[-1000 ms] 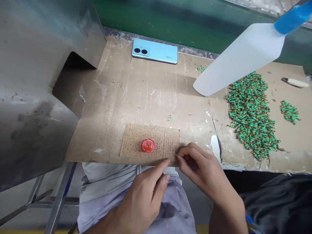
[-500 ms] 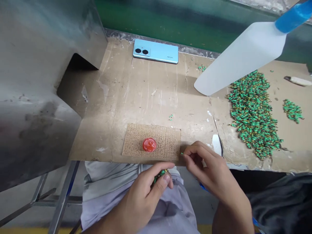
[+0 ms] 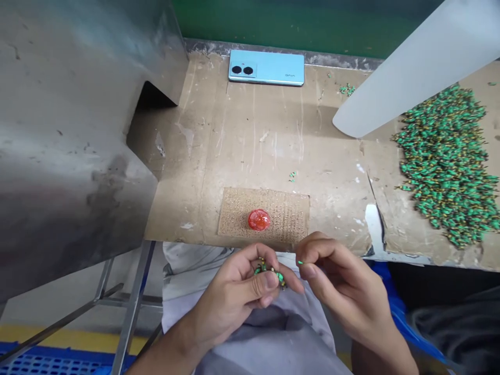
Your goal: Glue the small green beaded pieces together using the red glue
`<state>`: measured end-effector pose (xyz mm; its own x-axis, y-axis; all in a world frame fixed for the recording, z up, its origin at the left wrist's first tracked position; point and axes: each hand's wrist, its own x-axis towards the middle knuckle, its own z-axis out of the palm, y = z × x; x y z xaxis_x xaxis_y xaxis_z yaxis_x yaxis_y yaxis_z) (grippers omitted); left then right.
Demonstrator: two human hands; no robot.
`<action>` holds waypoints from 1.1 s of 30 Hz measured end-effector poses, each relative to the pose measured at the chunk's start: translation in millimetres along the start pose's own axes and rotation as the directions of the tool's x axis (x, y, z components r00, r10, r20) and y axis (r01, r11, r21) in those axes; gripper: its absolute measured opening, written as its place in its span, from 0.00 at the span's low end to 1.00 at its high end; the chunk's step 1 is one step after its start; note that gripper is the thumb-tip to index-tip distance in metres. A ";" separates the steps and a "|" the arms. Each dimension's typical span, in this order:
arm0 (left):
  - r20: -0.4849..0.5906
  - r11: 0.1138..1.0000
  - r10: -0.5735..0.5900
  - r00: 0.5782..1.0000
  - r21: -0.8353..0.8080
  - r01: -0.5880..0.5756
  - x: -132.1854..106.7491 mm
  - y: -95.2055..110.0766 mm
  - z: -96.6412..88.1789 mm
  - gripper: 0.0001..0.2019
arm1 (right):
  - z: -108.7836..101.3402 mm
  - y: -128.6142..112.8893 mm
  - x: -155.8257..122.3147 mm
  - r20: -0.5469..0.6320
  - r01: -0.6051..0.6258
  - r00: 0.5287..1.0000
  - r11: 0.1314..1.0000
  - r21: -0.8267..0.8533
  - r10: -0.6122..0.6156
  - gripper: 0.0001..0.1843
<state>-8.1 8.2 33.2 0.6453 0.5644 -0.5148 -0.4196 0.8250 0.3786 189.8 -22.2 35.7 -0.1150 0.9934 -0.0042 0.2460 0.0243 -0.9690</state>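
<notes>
Brown cardboard covers the table (image 3: 250, 135), and it is scratched and spotted. A green wall runs along the back.

The left hand (image 3: 238, 297) is low, over the lap and just in front of the table edge. Its fingers curl shut on a small bunch of green bits (image 3: 269, 271). The bits are tiny and green with yellow thin ends. They lie mixed up, so I cannot tell which way they point.

The right hand (image 3: 339, 286) is just beside the left one. Its thumb and first finger pinch one green bit (image 3: 300, 262). Only a small green tip sticks out, and it points left, toward the other hand. Its long side seems to lie flat, left to right. It is too small to see more.

A rough brown mat (image 3: 281, 213) lies at the near edge of the table. A round red blob (image 3: 259, 220) sits on the mat, shiny and see-through.

A big pile (image 3: 445, 161) of the same green bits lies loose on the table at the right. A few more bits (image 3: 292, 176) lie near the middle.

A blue phone (image 3: 266, 67) lies face down at the back. A white blade (image 3: 410, 67) hangs over the right side. A grey metal box (image 3: 70, 130) stands on the left.
</notes>
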 end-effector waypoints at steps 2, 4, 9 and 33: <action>-0.033 1.000 0.000 0.999 0.000 0.000 -0.6 -0.3 -1.3 0.18 | 1.9 -2.3 -1.6 -0.014 -0.026 1.000 0.999 0.036 0.027 0.05; -0.073 0.999 0.028 0.997 0.021 -0.026 -0.6 -1.4 -2.7 0.16 | 3.4 -4.9 -3.2 -0.033 -0.043 0.998 0.997 0.063 0.045 0.04; -0.136 0.983 0.143 0.980 0.137 -0.125 -1.0 -6.4 -7.2 0.13 | 7.6 -9.6 -4.4 -0.006 -0.108 0.994 0.991 0.084 0.109 0.05; 0.066 0.622 0.443 0.894 0.695 -0.360 -16.9 -1.3 -9.9 0.04 | -9.8 -23.4 7.1 0.333 -0.215 0.922 0.976 0.018 0.197 0.06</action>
<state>-24.8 -2.2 33.8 0.4334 0.8683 -0.2415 -0.0494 0.2904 0.9556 192.6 -14.7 60.8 -0.3778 0.8835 -0.2770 0.2473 -0.1920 -0.9497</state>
